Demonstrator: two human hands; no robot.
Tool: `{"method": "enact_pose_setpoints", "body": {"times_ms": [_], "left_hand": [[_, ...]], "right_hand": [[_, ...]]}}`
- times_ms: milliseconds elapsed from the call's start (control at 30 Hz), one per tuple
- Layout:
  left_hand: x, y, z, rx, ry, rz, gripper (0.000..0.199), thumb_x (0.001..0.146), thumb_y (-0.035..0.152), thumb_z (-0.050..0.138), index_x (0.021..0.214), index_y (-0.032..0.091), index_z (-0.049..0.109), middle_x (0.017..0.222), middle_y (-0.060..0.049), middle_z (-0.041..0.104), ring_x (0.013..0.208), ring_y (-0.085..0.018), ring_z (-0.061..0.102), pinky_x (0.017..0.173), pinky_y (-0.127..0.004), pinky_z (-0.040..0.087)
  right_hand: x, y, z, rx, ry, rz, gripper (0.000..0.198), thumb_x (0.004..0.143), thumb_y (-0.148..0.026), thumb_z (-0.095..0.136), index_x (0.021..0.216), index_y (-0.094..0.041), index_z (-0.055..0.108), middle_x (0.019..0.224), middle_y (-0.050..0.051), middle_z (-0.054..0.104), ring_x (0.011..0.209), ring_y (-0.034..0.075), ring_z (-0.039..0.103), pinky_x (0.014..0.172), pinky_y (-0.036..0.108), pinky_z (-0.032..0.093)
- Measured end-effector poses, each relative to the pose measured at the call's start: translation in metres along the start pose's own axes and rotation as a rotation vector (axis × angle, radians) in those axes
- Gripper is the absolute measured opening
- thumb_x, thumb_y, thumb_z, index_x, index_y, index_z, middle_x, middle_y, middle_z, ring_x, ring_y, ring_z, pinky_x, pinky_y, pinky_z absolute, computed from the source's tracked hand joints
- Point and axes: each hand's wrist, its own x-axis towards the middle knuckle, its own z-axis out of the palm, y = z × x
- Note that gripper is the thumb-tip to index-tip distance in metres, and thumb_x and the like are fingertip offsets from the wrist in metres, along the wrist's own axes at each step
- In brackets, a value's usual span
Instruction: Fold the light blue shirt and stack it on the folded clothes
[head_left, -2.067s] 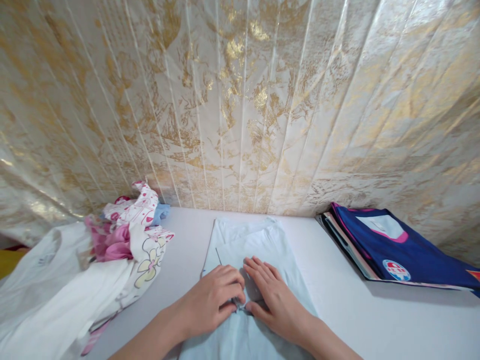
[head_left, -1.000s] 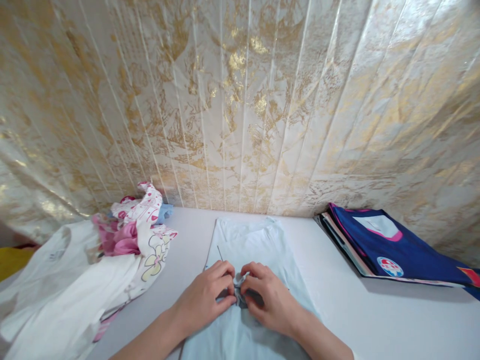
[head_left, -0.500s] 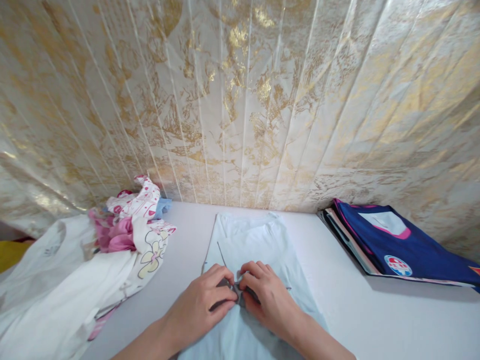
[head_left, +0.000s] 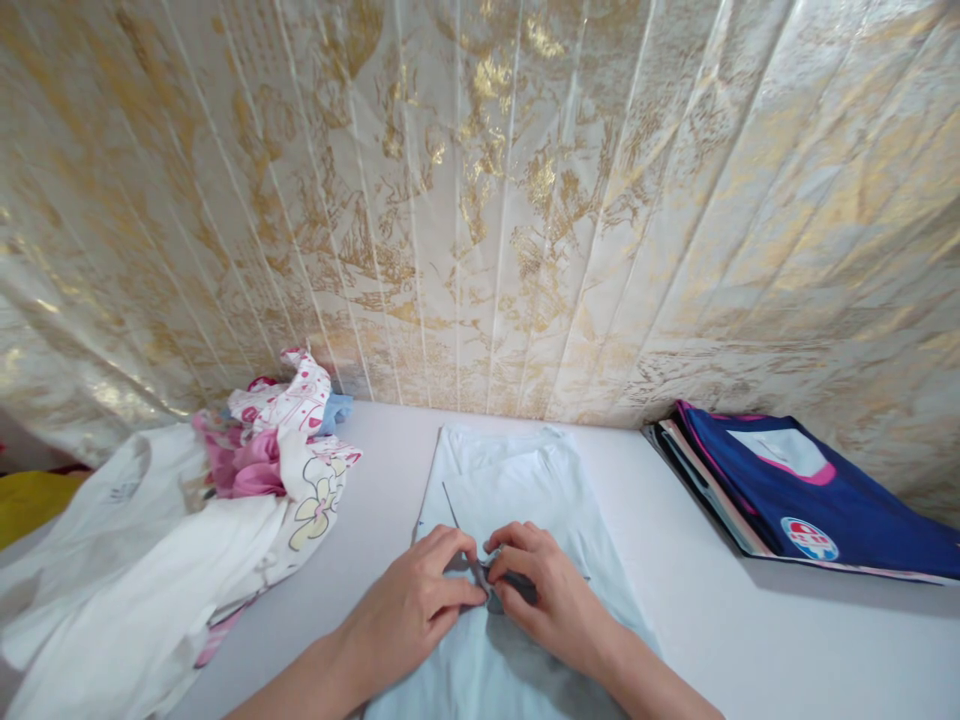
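A pale blue garment [head_left: 517,475] lies lengthwise before me, its sides turned in to a long narrow shape. A thin dark line [head_left: 451,505] runs down its upper left part towards my fingers. My left hand [head_left: 424,590] rests on the cloth, thumb and fingers pinched around a small dark grey fabric piece [head_left: 491,600] in the middle. From the other side, my right hand [head_left: 532,580] pinches the same grey piece with bent fingers. Whether it is a bow or a tie I cannot tell, since the fingers cover most of it.
On the left is a loose heap of clothes [head_left: 225,540], white, pink and flower-printed. A yellow cloth [head_left: 34,505] lies beyond it. At right stands a stack of folded clothes [head_left: 847,510], navy on top. Gold-patterned curtain [head_left: 487,200] hangs behind the white table [head_left: 720,640].
The view has shifted slightly, so everything sits a little further right. Both hands stay at the grey piece, with small finger movements.
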Motion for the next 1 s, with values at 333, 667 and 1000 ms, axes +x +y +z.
{"method": "enact_pose_setpoints", "body": {"times_ms": [333, 667, 1000], "left_hand": [[0.000, 0.002, 0.001, -0.030, 0.042, 0.011, 0.034, 0.077, -0.009, 0.048, 0.088, 0.021, 0.060, 0.124, -0.004, 0.053, 0.114, -0.020, 0.049, 0.098, -0.034, 0.042], [0.004, 0.008, -0.006, -0.022, -0.047, -0.012, 0.038, 0.085, 0.000, 0.046, 0.112, 0.024, 0.058, 0.110, -0.002, 0.062, 0.102, -0.018, 0.055, 0.094, -0.033, 0.045], [0.015, 0.013, -0.013, 0.218, -0.077, 0.019, 0.033, 0.083, 0.001, 0.048, 0.100, 0.023, 0.066, 0.130, -0.004, 0.057, 0.118, -0.024, 0.051, 0.099, -0.040, 0.042]], "right_hand": [[0.002, 0.005, 0.001, 0.077, -0.024, 0.022, 0.039, 0.071, 0.004, 0.051, 0.084, -0.027, 0.071, 0.109, 0.001, 0.062, 0.101, 0.020, 0.056, 0.091, 0.037, 0.037], [0.001, -0.005, -0.004, 0.173, -0.150, 0.015, 0.038, 0.065, 0.002, 0.046, 0.075, -0.024, 0.072, 0.082, 0.000, 0.065, 0.088, 0.017, 0.058, 0.091, 0.037, 0.034], [-0.003, 0.044, -0.054, 0.016, 0.186, 0.132, 0.037, 0.081, -0.008, 0.036, 0.105, -0.022, 0.060, 0.115, 0.006, 0.065, 0.110, 0.020, 0.060, 0.098, 0.037, 0.044]]}}
